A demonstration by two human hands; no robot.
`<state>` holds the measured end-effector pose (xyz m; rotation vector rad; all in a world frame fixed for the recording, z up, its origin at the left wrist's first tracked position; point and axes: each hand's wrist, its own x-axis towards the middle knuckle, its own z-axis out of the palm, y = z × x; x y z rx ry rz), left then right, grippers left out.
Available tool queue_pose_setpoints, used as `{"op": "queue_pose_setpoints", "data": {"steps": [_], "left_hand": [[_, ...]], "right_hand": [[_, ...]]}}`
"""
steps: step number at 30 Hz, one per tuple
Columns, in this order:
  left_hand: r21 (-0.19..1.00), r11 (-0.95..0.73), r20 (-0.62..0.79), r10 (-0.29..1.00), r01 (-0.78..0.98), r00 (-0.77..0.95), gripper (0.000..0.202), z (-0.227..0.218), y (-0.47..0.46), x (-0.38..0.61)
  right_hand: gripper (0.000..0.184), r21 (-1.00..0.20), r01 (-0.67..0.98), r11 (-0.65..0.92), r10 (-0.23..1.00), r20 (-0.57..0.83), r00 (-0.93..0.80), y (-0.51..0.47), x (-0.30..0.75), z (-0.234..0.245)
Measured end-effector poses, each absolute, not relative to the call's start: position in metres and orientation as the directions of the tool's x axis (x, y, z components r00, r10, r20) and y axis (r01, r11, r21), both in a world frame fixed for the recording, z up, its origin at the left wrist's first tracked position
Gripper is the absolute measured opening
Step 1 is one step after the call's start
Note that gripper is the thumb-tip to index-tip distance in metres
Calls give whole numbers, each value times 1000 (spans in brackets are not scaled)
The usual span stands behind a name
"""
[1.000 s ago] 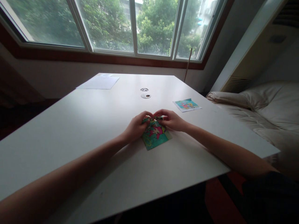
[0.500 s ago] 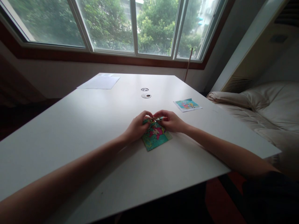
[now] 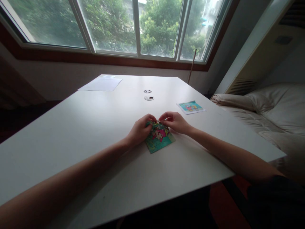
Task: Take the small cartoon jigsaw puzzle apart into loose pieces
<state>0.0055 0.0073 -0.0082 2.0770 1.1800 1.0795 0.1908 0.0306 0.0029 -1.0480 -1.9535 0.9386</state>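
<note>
Head view, jigsaw puzzle: the small green-and-pink puzzle (image 3: 160, 145) is lying just below the frame's centre, its lower edge reaching toward the viewer, its upper part sitting between the two hands.
Left hand: the hand (image 3: 139, 129) is pinching the puzzle's upper left edge, thumb resting over the face; the grip is covering that corner.
Right hand: the hand (image 3: 176, 123) is bending its fingertips to the puzzle's upper right edge; whether they are clasping a piece, I cannot tell.
Puzzle face: the middle and lower part are showing below both grips.
Picture card: the card (image 3: 191, 107) is lying right of centre, beyond the right hand.
White table: the tabletop (image 3: 202, 162) is supporting puzzle and card.
</note>
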Motion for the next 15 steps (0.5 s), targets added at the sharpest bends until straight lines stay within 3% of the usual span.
{"op": "queue_pose_setpoints", "data": {"steps": [6, 15], "left_hand": [[735, -477, 398, 879, 482, 263, 19, -7, 7, 5], [780, -392, 346, 920, 487, 186, 18, -9, 10, 3]], "right_hand": [[17, -854, 351, 385, 889, 240, -390, 36, 192, -2], [17, -905, 111, 410, 792, 292, -536, 31, 195, 6]]}}
